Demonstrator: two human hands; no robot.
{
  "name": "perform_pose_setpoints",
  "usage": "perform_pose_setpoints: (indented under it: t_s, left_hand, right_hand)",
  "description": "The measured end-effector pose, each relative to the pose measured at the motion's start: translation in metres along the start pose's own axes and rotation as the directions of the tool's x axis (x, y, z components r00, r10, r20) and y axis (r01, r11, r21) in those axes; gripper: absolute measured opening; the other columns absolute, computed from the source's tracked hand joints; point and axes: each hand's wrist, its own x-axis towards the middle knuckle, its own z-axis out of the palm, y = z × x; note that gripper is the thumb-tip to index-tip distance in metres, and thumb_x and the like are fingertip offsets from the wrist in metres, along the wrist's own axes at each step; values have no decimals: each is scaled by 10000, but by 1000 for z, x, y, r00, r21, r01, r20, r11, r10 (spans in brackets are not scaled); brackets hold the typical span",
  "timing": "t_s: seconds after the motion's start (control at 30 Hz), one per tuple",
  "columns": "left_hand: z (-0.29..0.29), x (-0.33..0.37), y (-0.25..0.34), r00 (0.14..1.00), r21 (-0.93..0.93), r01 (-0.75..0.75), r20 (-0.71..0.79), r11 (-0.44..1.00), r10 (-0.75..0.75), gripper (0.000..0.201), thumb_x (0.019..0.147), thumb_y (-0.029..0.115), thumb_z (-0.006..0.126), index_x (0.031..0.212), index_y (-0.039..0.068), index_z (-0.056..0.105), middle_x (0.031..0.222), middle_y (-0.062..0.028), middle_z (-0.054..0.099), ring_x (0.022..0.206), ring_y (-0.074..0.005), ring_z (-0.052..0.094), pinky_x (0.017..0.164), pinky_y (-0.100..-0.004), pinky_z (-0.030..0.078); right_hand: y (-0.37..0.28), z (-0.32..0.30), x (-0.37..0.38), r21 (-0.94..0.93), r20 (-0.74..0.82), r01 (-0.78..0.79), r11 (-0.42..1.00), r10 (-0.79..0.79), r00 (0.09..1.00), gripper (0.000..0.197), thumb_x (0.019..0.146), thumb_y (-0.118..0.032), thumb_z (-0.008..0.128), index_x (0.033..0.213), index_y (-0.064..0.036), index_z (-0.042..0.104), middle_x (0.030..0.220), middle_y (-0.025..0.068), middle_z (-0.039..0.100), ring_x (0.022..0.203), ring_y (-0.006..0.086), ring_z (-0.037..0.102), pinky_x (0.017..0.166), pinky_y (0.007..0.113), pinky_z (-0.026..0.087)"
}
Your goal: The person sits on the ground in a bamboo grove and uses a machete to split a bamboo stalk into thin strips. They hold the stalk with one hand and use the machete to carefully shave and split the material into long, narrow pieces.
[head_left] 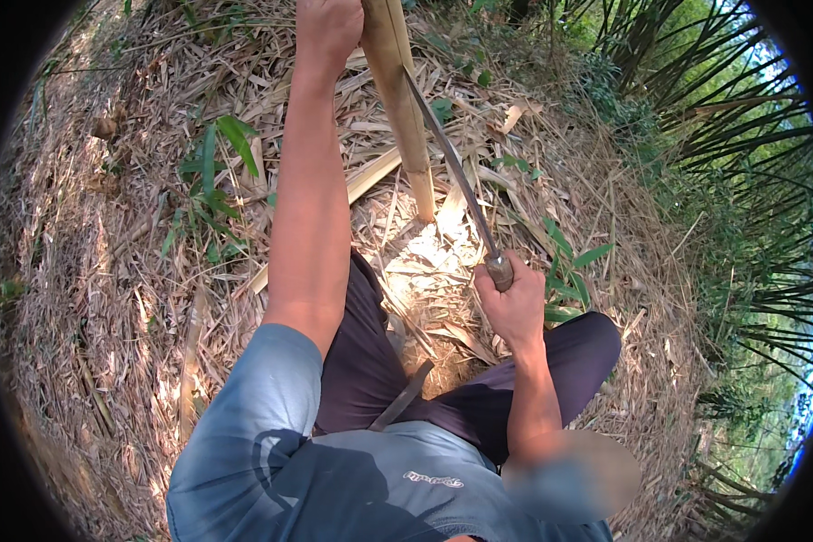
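Observation:
A thick, pale bamboo pole [397, 99] stands slightly tilted, its lower end touching the ground among dry leaves. At the top edge of the view, my left hand [329, 38] is closed round the pole's left side; the pole's upper part is out of view. My right hand [518, 303] wraps round the handle of a machete [454, 167]. The machete's long, thin, dark blade slants up and left, its far end meeting the pole's right side. Whether the edge has cut into the bamboo, I cannot tell.
Dry bamboo leaves [154, 298] cover the ground. Green shoots [212, 181] grow to the left, with a small leafy plant [569, 271] beside my right hand. Dense fronds [732, 135] stand at the right. A dark flat strip [403, 397] lies between my bent legs.

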Motion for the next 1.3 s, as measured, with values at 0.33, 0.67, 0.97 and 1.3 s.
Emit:
perform_pose_setpoints:
  t_s: [0.33,0.67,0.97,1.3]
  left_hand:
    - [16,-4,1,976,-13,-205,71,979,206,223,917,98,466,741,47,593,642,32,524,616,-61,461,568,-245,374]
    - [55,-41,24,984,12,-177,-20,984,177,346,953,190,643,645,75,533,585,77,469,542,-12,390,478,-235,304]
    - [75,-47,36,940,-56,-259,-245,964,238,345,929,246,736,665,71,598,586,84,481,556,-6,393,504,-213,279]
    - [64,-52,30,974,97,-221,-27,970,225,293,860,192,809,659,37,663,569,67,543,534,-4,429,472,-214,294]
  right_hand:
    - [-14,-8,-8,-58,4,-93,994,94,996,256,829,-217,684,833,36,641,717,232,678,673,412,683,642,445,525]
    - [2,3,3,-6,47,-146,989,146,988,245,881,-171,671,758,29,602,578,65,576,485,149,500,527,349,426]
    - [12,8,2,296,305,-306,905,214,928,271,918,-178,680,717,-22,587,555,-31,513,488,66,439,471,298,345]
    - [-36,11,0,53,57,-168,984,165,985,244,884,-176,668,847,64,652,627,192,644,550,331,646,562,402,473]
